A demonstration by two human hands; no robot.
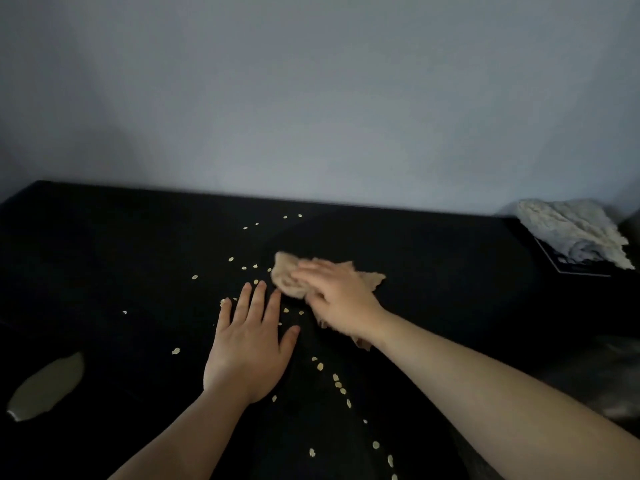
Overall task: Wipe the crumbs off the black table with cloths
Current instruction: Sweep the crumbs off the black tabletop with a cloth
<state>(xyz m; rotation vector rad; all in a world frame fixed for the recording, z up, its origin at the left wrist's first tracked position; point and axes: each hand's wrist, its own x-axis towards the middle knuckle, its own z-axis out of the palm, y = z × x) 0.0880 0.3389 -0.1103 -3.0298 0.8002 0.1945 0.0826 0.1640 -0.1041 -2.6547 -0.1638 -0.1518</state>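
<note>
A black table [433, 258] fills the lower half of the head view. Pale crumbs [337, 381] lie scattered over its middle and in a trail toward the near edge. A crumpled beige cloth [287, 277] sits at the table's centre. My right hand [336, 296] lies on top of it with fingers stretched out, pressing it onto the surface. My left hand [249, 344] rests flat on the table just left of the cloth, fingers straight and spread, with crumbs around its fingertips.
A second, whitish cloth [575, 233] lies bunched on a dark flat object [554, 263] at the table's far right. A pale patch [48, 386] shows at the near left. A plain wall runs behind the table's back edge.
</note>
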